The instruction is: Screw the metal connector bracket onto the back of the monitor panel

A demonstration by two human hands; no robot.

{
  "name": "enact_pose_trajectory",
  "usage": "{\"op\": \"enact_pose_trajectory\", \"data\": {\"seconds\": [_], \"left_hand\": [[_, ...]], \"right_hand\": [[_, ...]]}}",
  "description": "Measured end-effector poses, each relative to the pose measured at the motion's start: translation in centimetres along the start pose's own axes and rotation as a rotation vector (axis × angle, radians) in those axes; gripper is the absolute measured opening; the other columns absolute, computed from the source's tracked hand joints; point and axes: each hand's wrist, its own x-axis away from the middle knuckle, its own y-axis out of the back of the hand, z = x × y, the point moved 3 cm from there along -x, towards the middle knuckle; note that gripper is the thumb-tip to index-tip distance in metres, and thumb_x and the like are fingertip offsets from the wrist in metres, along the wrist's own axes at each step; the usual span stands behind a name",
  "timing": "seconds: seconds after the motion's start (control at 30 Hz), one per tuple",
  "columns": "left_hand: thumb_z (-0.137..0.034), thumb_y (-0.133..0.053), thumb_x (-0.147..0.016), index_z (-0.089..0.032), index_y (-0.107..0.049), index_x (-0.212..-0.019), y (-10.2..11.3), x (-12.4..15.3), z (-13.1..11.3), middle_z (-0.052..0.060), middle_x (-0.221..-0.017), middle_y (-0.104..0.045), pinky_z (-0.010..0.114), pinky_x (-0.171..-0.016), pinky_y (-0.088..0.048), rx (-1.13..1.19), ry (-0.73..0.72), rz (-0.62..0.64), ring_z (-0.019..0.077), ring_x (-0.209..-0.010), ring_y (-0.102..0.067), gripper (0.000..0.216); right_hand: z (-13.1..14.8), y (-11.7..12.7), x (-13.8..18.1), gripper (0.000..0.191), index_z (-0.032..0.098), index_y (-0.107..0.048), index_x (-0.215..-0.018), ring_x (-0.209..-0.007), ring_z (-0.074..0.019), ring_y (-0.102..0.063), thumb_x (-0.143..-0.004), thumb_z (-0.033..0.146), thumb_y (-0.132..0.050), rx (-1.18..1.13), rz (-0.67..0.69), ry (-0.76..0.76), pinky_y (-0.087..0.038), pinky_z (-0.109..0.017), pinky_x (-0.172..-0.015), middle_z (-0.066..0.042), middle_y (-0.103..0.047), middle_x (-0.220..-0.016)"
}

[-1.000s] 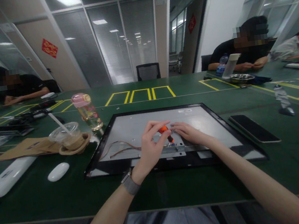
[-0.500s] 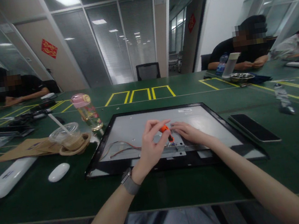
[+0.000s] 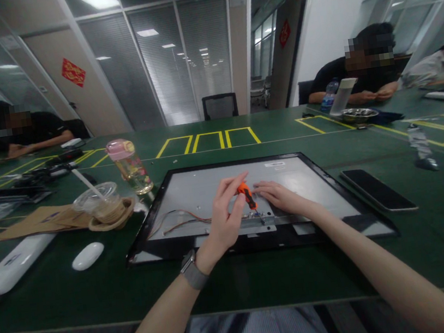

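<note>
My left hand [image 3: 227,212], with a watch on its wrist, grips an orange and black screwdriver [image 3: 246,195] between thumb and fingers. The screwdriver leans, its tip down at a metal bracket [image 3: 269,227] near the front edge of a display panel [image 3: 184,191]. The panel lies on the table, grey back up, with a black frame. My right hand [image 3: 278,197] rests on the panel just right of the screwdriver, fingers stretched out. Thin coloured wires [image 3: 180,220] run across the panel left of my left hand.
Left of the panel stand a pink-lidded bottle [image 3: 129,166] and a plastic cup with straw [image 3: 101,203]. A white oval case [image 3: 88,256] and a white device [image 3: 15,264] lie nearer. A phone [image 3: 378,190] lies right. Several people sit across the green table [image 3: 238,282].
The fingers of my left hand have shifted on the screwdriver, with the thumb drawn back, so more of its handle shows. My right hand has stayed in place.
</note>
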Motion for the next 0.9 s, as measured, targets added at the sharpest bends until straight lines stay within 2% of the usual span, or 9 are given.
{"op": "enact_pose_trajectory", "data": {"seconds": [0.1, 0.33, 0.4, 0.53, 0.6, 0.73, 0.9], "left_hand": [[-0.02, -0.043, -0.101, -0.025, -0.052, -0.14, -0.16, 0.1, 0.16, 0.01, -0.124, -0.059, 0.035, -0.095, -0.052, 0.043, 0.002, 0.011, 0.0188, -0.108, -0.062, 0.041], [-0.024, -0.063, -0.092, -0.025, -0.069, -0.119, 0.07, -0.24, -0.3, 0.003, -0.095, -0.059, 0.032, -0.084, -0.053, -0.063, -0.083, -0.065, 0.0146, -0.087, -0.059, 0.028], [-0.025, -0.059, -0.094, -0.026, -0.069, -0.121, 0.14, -0.25, -0.48, 0.005, -0.099, -0.059, 0.033, -0.086, -0.053, -0.041, -0.075, -0.034, 0.0156, -0.091, -0.06, 0.029], [-0.021, -0.047, -0.098, -0.025, -0.063, -0.13, 0.07, -0.14, -0.42, 0.01, -0.122, -0.06, 0.038, -0.097, -0.052, 0.085, -0.01, 0.037, 0.0201, -0.109, -0.062, 0.036], [-0.02, -0.046, -0.099, -0.024, -0.058, -0.135, -0.05, -0.1, -0.27, 0.01, -0.127, -0.061, 0.04, -0.099, -0.053, 0.143, 0.013, 0.051, 0.0209, -0.112, -0.063, 0.039], [-0.022, -0.049, -0.099, -0.024, -0.056, -0.137, -0.37, -0.07, 0.19, 0.01, -0.124, -0.065, 0.037, -0.096, -0.055, 0.191, 0.061, 0.071, 0.0212, -0.111, -0.066, 0.039], [-0.028, -0.057, -0.096, -0.024, -0.065, -0.127, -0.45, -0.14, 0.47, 0.007, -0.11, -0.068, 0.03, -0.086, -0.057, 0.149, 0.062, 0.076, 0.0171, -0.096, -0.066, 0.032]], "right_hand": [[0.0, 0.07, 0.03, 0.037, 0.026, -0.07, -0.12, -0.129, -0.0294, -0.058, -0.101, 0.032, -0.039, -0.008, -0.002, 0.005, -0.043, -0.055, -0.111, -0.01, -0.066, -0.134], [-0.36, -0.35, -0.11, 0.037, 0.024, -0.07, -0.12, -0.128, -0.0296, -0.059, -0.1, 0.031, -0.039, 0.026, -0.001, 0.0, -0.044, -0.054, -0.109, -0.011, -0.067, -0.132], [-0.31, -0.32, -0.11, 0.037, 0.024, -0.07, -0.121, -0.127, -0.0291, -0.059, -0.1, 0.031, -0.039, 0.027, -0.003, 0.009, -0.045, -0.053, -0.109, -0.011, -0.067, -0.132], [-0.17, -0.15, -0.01, 0.038, 0.024, -0.07, -0.121, -0.128, -0.0289, -0.059, -0.1, 0.031, -0.039, 0.014, 0.001, 0.016, -0.044, -0.054, -0.11, -0.01, -0.066, -0.134], [-0.18, -0.12, 0.04, 0.038, 0.025, -0.069, -0.122, -0.129, -0.0283, -0.058, -0.1, 0.031, -0.038, -0.001, 0.004, 0.019, -0.043, -0.054, -0.111, -0.01, -0.065, -0.136], [-0.34, -0.22, 0.01, 0.039, 0.025, -0.068, -0.124, -0.131, -0.027, -0.056, -0.101, 0.032, -0.037, 0.009, 0.01, 0.017, -0.043, -0.052, -0.111, -0.009, -0.065, -0.136], [-0.3, -0.25, -0.18, 0.037, 0.024, -0.07, -0.121, -0.128, -0.0284, -0.059, -0.1, 0.029, -0.039, 0.006, 0.015, -0.001, -0.044, -0.053, -0.11, -0.01, -0.066, -0.134]]}}
